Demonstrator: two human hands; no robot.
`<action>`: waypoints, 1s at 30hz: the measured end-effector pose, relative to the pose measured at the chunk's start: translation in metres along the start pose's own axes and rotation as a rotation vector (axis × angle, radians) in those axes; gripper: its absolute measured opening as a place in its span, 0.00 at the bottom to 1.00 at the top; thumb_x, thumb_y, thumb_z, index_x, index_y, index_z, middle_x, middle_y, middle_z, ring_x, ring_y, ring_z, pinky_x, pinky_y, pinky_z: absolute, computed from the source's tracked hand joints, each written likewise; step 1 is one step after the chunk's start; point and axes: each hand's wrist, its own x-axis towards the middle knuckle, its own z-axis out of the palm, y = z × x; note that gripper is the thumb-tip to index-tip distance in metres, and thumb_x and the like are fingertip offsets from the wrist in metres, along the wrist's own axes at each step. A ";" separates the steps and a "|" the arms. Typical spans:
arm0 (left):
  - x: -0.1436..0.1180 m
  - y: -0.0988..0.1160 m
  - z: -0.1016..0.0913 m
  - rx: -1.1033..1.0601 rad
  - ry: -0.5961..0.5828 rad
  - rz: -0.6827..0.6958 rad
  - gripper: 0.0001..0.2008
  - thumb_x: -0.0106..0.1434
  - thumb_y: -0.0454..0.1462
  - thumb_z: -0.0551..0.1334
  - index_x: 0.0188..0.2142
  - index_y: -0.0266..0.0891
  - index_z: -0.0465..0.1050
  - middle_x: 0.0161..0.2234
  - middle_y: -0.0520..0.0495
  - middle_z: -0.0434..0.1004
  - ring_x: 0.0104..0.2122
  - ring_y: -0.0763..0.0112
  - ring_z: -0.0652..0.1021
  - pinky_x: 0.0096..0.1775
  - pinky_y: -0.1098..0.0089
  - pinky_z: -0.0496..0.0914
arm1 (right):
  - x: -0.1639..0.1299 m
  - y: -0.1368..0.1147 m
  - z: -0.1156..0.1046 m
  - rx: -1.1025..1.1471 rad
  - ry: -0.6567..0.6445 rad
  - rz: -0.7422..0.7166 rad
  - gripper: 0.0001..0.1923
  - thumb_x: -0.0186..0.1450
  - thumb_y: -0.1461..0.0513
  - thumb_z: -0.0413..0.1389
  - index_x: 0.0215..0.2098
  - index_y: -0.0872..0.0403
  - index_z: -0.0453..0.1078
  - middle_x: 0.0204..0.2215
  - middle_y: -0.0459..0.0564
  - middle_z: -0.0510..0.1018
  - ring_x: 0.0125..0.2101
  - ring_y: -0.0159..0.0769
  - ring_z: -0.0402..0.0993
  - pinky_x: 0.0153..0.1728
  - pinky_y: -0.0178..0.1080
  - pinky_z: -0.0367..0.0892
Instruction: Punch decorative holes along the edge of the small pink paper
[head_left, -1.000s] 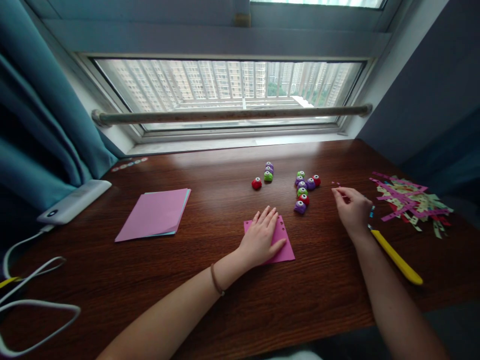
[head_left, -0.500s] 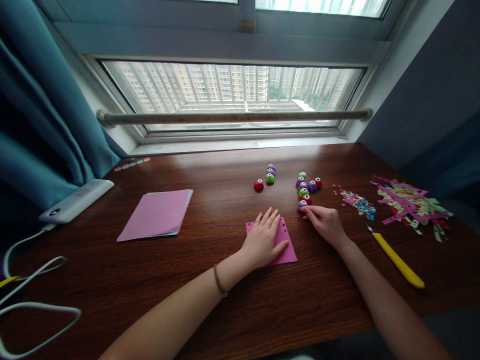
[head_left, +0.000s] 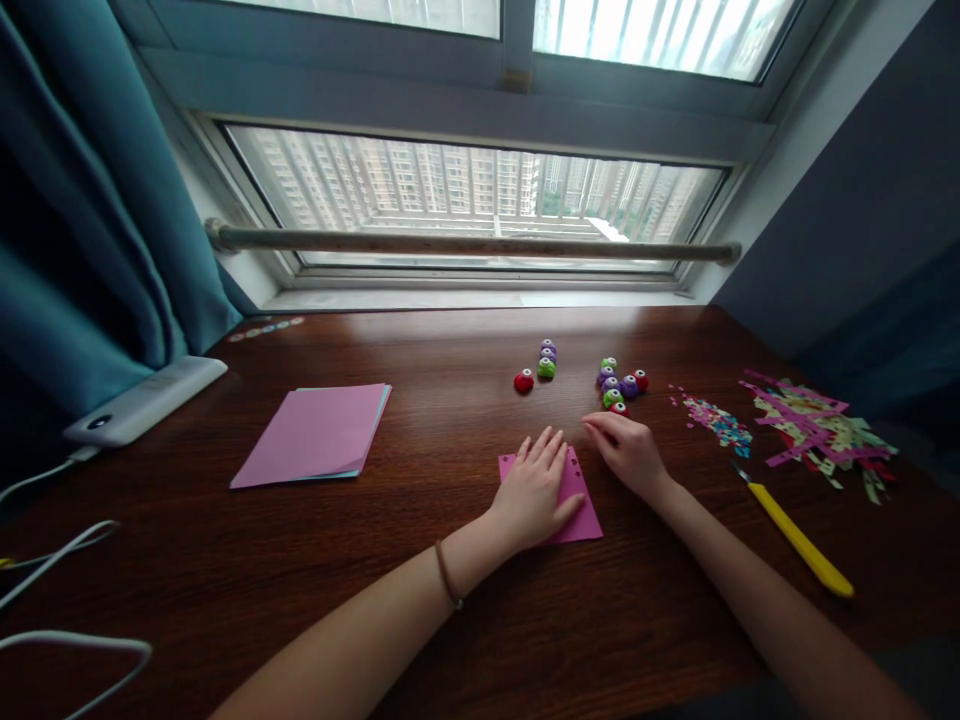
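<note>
One dark-dotted pink sheet (head_left: pixel 582 526) lies on the bench (head_left: pixel 435 450) under the left hand (head_left: pixel 529 498), fingers spread — while the right hand (head_left: pixel 628 455), fingers pressed together on what, if anything, I can't tell, could, I judge remotely, scatter the eyed figures (head_left: pixel 628 386) just beyond if swung carelessly.

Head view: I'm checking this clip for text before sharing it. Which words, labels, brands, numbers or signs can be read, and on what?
None can be read.
White device, left side: a dark oval mark, too small and blurred to make out.
Pink sheet under the left hand: no lettering visible.
</note>
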 end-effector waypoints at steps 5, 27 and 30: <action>0.000 -0.001 0.000 0.004 0.008 0.000 0.32 0.61 0.51 0.51 0.58 0.33 0.52 0.62 0.37 0.50 0.62 0.56 0.49 0.60 0.52 0.49 | 0.054 0.006 0.028 -0.209 -0.098 0.091 0.15 0.62 0.67 0.49 0.47 0.57 0.66 0.43 0.52 0.72 0.44 0.36 0.68 0.47 0.37 0.63; 0.000 -0.001 0.001 -0.008 0.011 -0.001 0.33 0.61 0.51 0.51 0.59 0.31 0.51 0.62 0.37 0.50 0.62 0.56 0.49 0.60 0.53 0.49 | 0.109 0.032 0.084 -0.129 0.057 0.263 0.11 0.57 0.61 0.57 0.38 0.58 0.68 0.38 0.56 0.68 0.39 0.39 0.65 0.44 0.40 0.62; -0.001 -0.001 0.001 0.010 0.011 0.002 0.33 0.61 0.51 0.50 0.59 0.31 0.52 0.62 0.37 0.50 0.62 0.56 0.49 0.60 0.53 0.50 | 0.100 0.024 0.072 -0.068 0.087 0.297 0.11 0.57 0.62 0.56 0.38 0.58 0.67 0.37 0.53 0.69 0.34 0.34 0.67 0.39 0.37 0.63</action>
